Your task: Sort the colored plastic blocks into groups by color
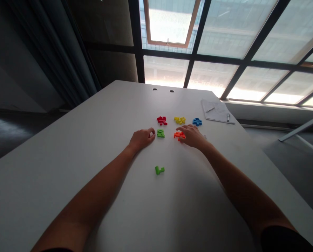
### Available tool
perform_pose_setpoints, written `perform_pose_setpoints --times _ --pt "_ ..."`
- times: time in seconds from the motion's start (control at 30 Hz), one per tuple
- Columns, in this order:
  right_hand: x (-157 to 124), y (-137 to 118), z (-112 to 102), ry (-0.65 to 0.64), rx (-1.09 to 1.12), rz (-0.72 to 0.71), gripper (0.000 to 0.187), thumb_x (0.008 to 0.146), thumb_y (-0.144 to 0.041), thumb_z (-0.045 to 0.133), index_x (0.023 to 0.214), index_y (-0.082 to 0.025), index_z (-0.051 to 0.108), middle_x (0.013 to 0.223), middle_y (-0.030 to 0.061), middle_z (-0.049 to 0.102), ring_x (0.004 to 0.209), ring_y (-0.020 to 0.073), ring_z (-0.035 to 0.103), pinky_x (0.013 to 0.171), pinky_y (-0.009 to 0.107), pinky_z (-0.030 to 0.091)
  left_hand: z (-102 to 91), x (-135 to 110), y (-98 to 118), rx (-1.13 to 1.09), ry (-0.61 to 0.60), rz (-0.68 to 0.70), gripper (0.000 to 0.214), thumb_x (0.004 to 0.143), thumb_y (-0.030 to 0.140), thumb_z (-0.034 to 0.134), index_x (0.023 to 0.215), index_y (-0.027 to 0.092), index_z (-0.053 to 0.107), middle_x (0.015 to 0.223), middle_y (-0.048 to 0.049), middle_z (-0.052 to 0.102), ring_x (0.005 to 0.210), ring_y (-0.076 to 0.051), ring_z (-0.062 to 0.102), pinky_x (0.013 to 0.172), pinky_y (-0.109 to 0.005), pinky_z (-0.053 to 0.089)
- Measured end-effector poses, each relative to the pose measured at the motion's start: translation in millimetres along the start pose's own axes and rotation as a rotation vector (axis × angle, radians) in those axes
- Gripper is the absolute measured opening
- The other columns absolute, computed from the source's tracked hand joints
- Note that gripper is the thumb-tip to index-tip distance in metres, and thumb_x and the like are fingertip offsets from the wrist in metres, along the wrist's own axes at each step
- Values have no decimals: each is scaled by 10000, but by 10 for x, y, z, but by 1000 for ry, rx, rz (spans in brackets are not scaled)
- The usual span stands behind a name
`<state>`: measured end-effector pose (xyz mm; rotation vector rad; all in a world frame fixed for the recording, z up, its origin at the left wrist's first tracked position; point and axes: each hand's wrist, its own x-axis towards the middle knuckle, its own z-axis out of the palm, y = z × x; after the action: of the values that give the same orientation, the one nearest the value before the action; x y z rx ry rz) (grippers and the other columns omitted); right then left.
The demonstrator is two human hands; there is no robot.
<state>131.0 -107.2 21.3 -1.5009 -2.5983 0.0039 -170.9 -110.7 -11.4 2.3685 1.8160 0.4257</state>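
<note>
- The window wall fills the far side of the view, a dark-framed grid of glass panes, with a dark curtain hanging to its left.
- The white worktop runs toward the window, with two small round holes near its far edge.
- Both bare forearms reach forward from the bottom of the view and lie on the worktop.
- The left hand rests on its side, just beside the green piece.
- The left fingers curl loosely together and hold nothing.
- The right hand lies palm down at the orange piece.
- The right fingers are slightly spread and lie over the orange piece; whether they grip it, I cannot tell.
- A sheet of paper lies at the far right of the worktop, well apart from both hands, with two pens on it.
- Six flat, blocky plastic puzzle pieces lie between and ahead of the hands.
- In the far row are the red piece, the yellow piece and the blue piece.
- In the near row are the green piece and the orange piece.
- The L-shaped lime piece lies alone, nearer the person, behind the hands.
</note>
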Motion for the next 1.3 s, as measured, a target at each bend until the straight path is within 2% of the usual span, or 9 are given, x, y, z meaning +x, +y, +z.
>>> perform_pose_setpoints --times 0.13,0.3,0.47,0.67,1.3 --pt "-4 87 31 -69 29 16 502 917 -320 773 1409 -255 693 1472 160 628 1192 337 661 1027 440 487 0 -2 -4 2 3 1 267 987 455 549 1100 289 725 858 -20 772 802 -224 714 700 -284 454" --pt "4 106 57 -85 135 -43 435 932 -265 752 1364 -233 721 1353 137 699 1114 278 699 1003 361 517 6 2 -12 10 3 6 266 990 455 546 1102 291 724 860 -21 772 801 -227 714 696 -289 452" --pt "18 106 68 -62 136 -27 470 919 -242 752 1383 -189 696 1337 146 711 1133 287 692 1012 367 517 11 7 -17 7 6 9 265 985 460 544 1095 298 723 854 -16 768 784 -227 704 689 -297 447" --pt "43 133 83 -77 118 -37 335 941 -253 726 1266 -178 756 1235 137 758 1104 286 699 986 349 516 33 12 -20 16 7 1 277 982 461 546 1110 300 731 870 -25 772 798 -227 707 721 -297 463" --pt "29 92 29 -69 117 -31 264 956 -271 733 1195 -163 763 1163 126 776 1042 271 707 917 325 505 17 3 -20 13 9 4 267 985 459 547 1103 301 728 867 -24 776 802 -237 721 714 -301 477"
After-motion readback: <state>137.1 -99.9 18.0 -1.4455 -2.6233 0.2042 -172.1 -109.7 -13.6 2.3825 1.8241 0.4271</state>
